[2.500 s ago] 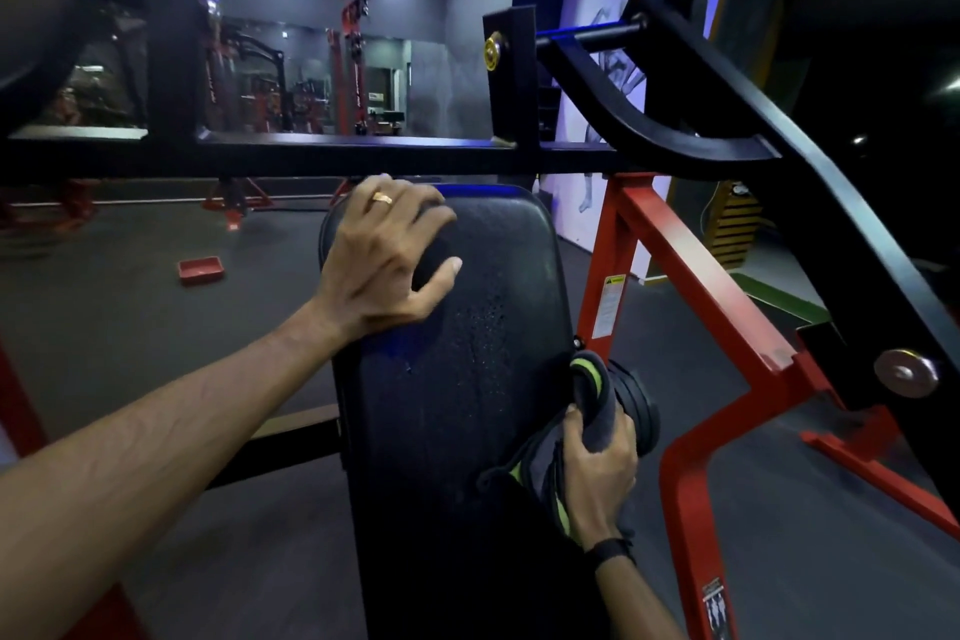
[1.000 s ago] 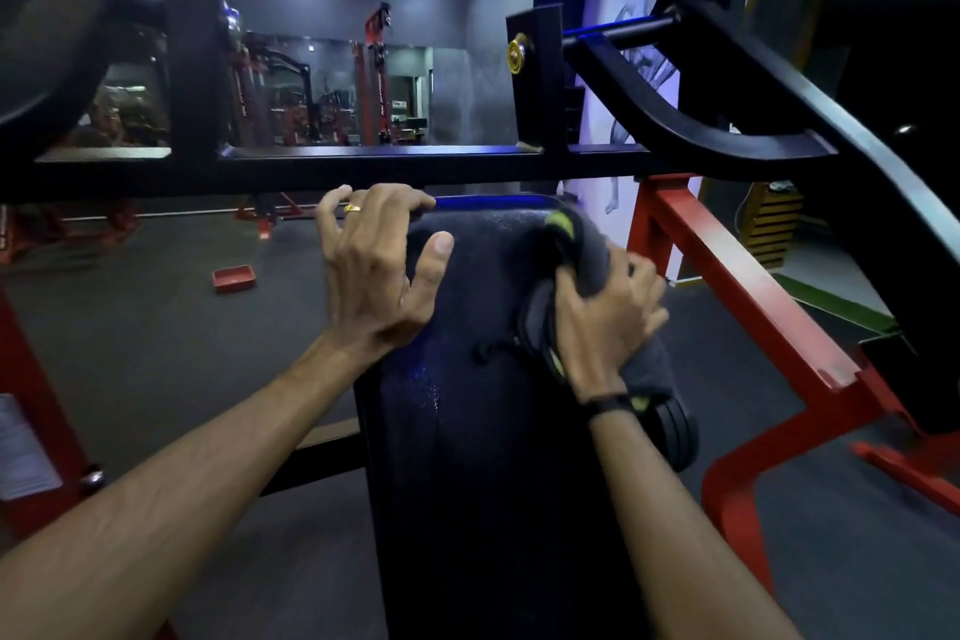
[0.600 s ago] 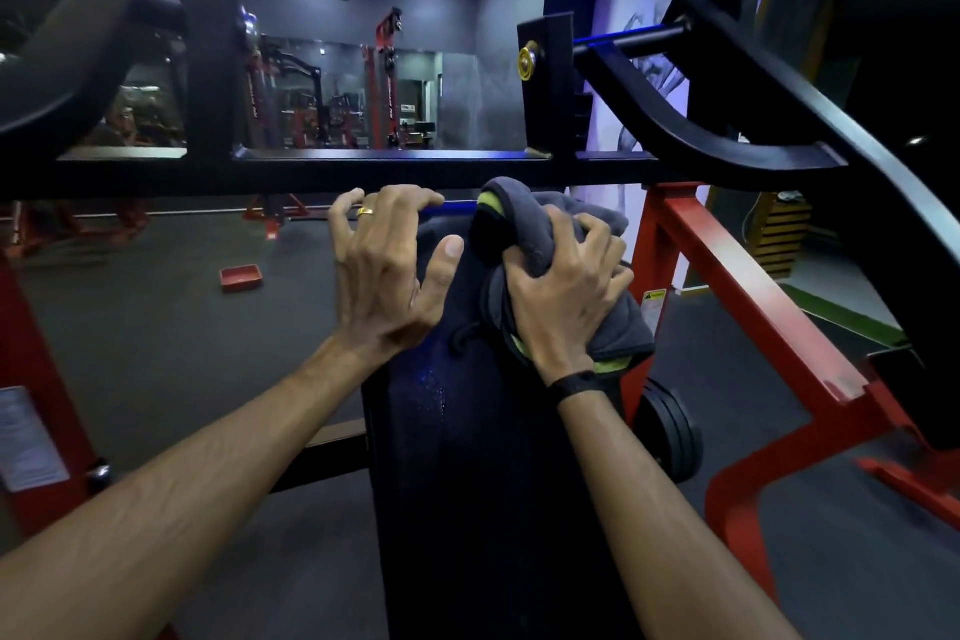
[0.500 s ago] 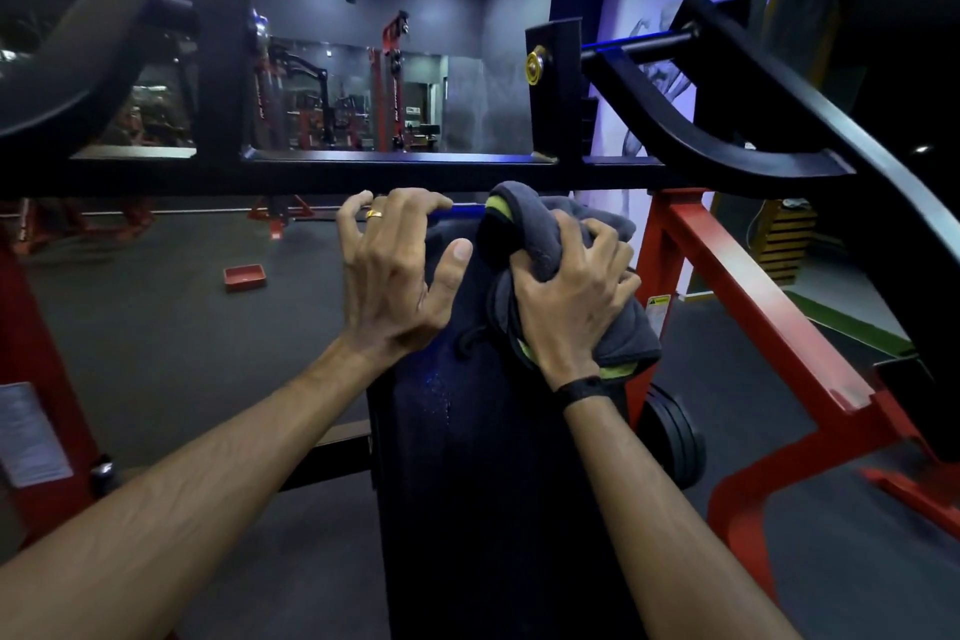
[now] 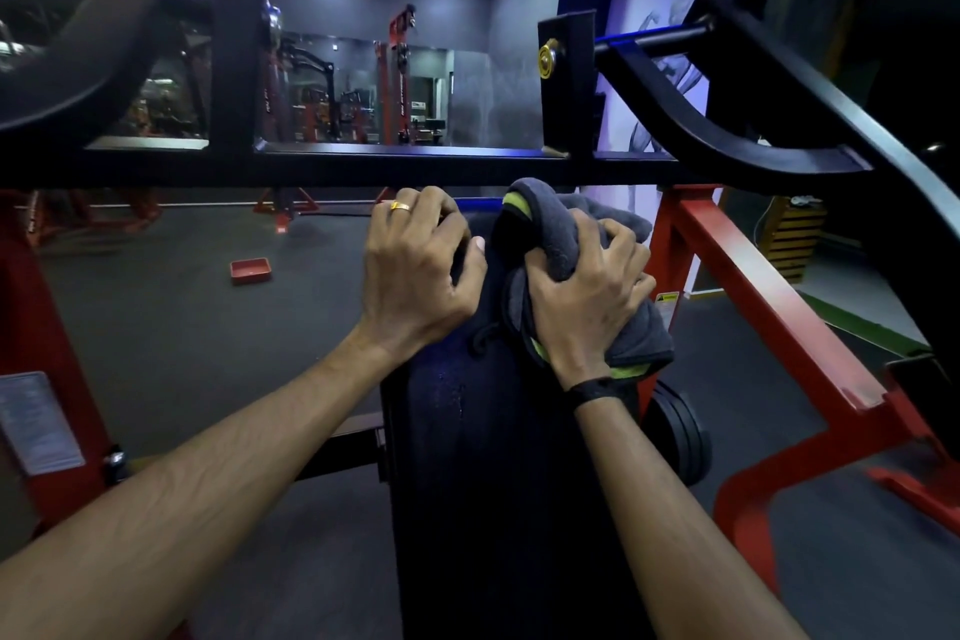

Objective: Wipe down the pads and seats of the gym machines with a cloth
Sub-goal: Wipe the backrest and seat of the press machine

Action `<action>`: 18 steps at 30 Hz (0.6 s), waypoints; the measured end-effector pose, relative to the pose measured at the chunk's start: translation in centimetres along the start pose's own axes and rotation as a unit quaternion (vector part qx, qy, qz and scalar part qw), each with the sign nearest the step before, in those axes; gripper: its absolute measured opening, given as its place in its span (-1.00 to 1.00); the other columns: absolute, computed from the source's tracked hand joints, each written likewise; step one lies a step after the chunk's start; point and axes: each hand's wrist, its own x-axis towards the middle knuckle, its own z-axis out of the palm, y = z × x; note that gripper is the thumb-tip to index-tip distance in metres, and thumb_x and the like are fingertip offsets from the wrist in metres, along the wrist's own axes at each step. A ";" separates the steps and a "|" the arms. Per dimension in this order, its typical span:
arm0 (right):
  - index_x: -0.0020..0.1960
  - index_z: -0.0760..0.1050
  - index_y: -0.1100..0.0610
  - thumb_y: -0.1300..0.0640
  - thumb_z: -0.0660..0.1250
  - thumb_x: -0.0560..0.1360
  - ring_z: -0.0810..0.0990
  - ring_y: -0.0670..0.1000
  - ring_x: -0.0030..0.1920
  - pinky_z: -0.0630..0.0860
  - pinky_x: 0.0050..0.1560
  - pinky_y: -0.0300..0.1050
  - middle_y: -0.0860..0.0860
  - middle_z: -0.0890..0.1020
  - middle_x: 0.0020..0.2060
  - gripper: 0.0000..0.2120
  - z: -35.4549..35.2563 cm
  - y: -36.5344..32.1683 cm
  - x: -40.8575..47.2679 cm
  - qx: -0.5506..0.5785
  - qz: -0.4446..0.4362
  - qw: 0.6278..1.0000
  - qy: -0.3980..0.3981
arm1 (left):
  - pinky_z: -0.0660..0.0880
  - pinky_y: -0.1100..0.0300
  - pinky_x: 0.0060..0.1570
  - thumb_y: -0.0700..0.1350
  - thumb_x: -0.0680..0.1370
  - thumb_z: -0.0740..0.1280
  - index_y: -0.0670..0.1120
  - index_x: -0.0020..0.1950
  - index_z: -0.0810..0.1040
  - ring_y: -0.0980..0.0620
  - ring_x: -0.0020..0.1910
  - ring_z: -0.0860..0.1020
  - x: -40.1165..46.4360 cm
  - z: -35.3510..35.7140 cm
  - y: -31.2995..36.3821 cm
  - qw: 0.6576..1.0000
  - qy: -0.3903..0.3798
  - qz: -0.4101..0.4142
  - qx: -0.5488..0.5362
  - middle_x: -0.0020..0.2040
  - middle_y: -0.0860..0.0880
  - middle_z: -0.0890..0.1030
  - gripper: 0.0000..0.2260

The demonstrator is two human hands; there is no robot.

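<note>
A long black pad (image 5: 493,483) of a gym machine runs away from me down the middle of the view. My left hand (image 5: 421,276) grips the pad's top left corner, fingers curled over its edge. My right hand (image 5: 582,296) clutches a bunched grey cloth with a yellow-green edge (image 5: 561,234) and presses it on the pad's top right part. The pad's far end is hidden under both hands and the cloth.
A black crossbar (image 5: 415,164) spans the view just above the hands. A red frame leg (image 5: 753,296) slopes down at the right, with black weight plates (image 5: 680,437) beside the pad. A small red tray (image 5: 250,270) lies on the dark floor at left.
My right hand has swept the cloth from the pad's lower right edge up to its top, next to my left hand. In the last half second it barely moved. The left hand kept its grip.
</note>
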 end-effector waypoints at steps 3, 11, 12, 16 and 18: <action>0.19 0.56 -0.02 -0.14 0.33 0.36 0.48 0.16 0.10 0.34 0.01 0.09 0.06 0.54 0.08 -0.56 0.0 0.1 -0.1 0.002 0.000 1.000 0.004 | 0.28 0.01 -0.15 -0.10 0.47 0.36 -0.20 -0.25 0.52 -0.13 -0.17 0.46 0.0 0.0 0.0 1.000 -0.004 0.001 0.006 -0.15 -0.12 0.55 -0.82; 0.19 0.57 -0.01 -0.15 0.31 0.37 0.48 0.15 0.10 0.33 0.01 0.08 0.07 0.54 0.08 -0.56 -0.2 0.1 -0.4 0.004 0.001 1.000 0.002 | 0.30 -0.02 -0.16 -0.11 0.46 0.36 -0.19 -0.25 0.52 -0.16 -0.17 0.46 0.0 0.0 0.0 1.000 -0.013 0.005 0.015 -0.15 -0.13 0.54 -0.83; 0.19 0.56 -0.01 -0.15 0.30 0.37 0.48 0.16 0.10 0.34 0.00 0.08 0.07 0.54 0.08 -0.56 -0.2 0.1 -0.4 0.004 0.001 1.000 0.001 | 0.30 -0.01 -0.16 -0.11 0.46 0.36 -0.19 -0.25 0.52 -0.16 -0.16 0.46 0.0 0.0 0.1 1.000 -0.015 0.006 0.016 -0.15 -0.13 0.54 -0.83; 0.20 0.56 -0.01 -0.17 0.29 0.37 0.48 0.16 0.09 0.34 0.00 0.09 0.07 0.54 0.09 -0.54 -0.3 0.1 -0.5 0.002 0.002 1.000 -0.002 | 0.29 -0.01 -0.16 -0.11 0.46 0.36 -0.19 -0.25 0.51 -0.15 -0.17 0.46 0.0 -0.1 0.1 1.000 -0.017 0.009 0.018 -0.15 -0.13 0.54 -0.83; 0.21 0.56 -0.01 -0.16 0.30 0.37 0.48 0.16 0.10 0.34 0.00 0.09 0.07 0.54 0.09 -0.54 -0.3 0.2 -0.5 0.004 0.001 1.000 -0.003 | 0.28 0.00 -0.16 -0.12 0.46 0.36 -0.19 -0.25 0.51 -0.15 -0.17 0.46 0.1 -0.1 0.1 1.000 -0.016 0.009 0.019 -0.15 -0.13 0.54 -0.83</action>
